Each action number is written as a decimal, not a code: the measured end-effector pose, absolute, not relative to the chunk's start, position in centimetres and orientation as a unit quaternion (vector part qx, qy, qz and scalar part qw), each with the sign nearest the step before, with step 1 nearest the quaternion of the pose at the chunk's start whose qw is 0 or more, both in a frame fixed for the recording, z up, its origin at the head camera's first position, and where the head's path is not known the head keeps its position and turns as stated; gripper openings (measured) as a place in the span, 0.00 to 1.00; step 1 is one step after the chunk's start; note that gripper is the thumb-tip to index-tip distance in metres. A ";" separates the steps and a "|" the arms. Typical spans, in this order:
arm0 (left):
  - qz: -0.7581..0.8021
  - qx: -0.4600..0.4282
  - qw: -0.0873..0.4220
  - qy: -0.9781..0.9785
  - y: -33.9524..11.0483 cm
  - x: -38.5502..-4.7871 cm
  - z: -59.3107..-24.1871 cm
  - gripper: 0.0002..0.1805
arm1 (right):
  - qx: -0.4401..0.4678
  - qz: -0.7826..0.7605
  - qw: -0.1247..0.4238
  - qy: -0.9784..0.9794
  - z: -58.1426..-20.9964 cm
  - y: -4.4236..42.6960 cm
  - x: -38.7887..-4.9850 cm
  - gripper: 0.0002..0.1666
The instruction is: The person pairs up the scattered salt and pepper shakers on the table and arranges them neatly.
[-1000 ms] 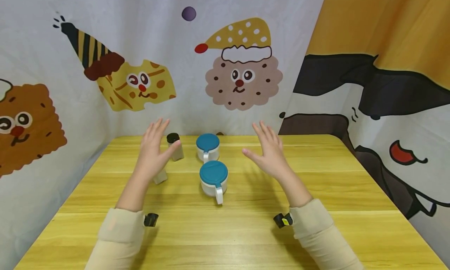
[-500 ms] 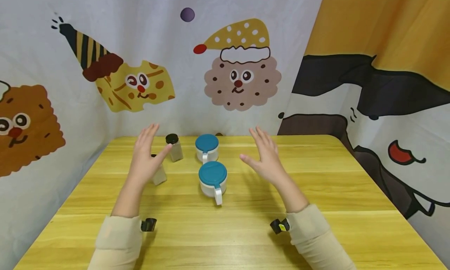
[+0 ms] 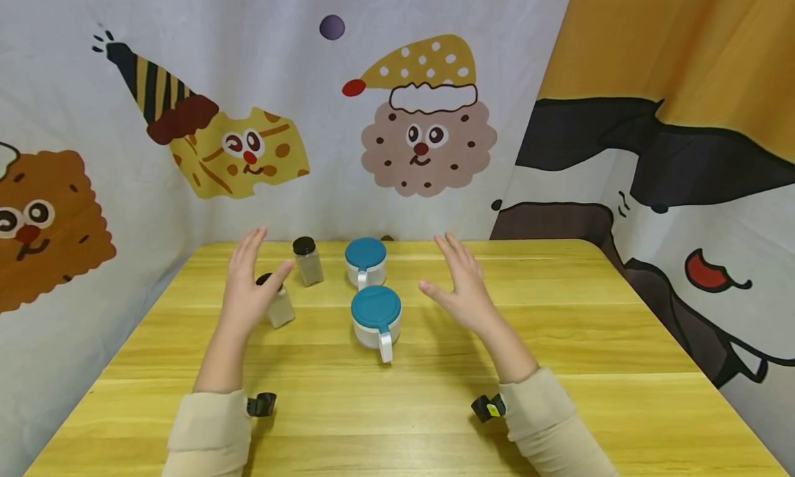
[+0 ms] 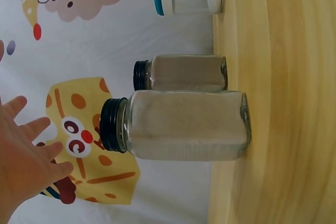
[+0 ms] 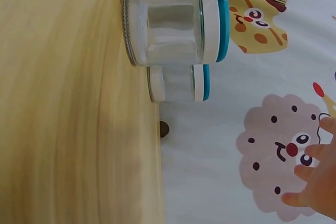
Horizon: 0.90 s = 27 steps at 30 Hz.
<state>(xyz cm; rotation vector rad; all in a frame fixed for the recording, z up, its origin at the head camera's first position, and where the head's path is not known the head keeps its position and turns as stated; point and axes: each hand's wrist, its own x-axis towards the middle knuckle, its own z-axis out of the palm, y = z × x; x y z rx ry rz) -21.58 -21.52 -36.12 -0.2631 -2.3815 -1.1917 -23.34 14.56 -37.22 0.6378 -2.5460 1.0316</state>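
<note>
On one table, two jars, two bottles, two hands above.

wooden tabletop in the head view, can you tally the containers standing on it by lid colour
Square-sided clear glass jars with black lids: 2
Round clear glass pots with blue lids and white handles: 2
Total: 4
</note>
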 end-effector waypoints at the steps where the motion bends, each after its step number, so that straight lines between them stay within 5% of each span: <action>1: -0.435 -0.091 0.230 -0.866 -21.6 -21.5 -36.2 0.40 | 0.225 0.364 0.159 -0.890 -37.3 14.5 -23.3 0.50; 27: -0.474 -0.045 0.196 -0.857 -23.1 -21.9 -38.3 0.41 | 0.220 0.412 0.108 -0.878 -38.8 12.9 -22.3 0.47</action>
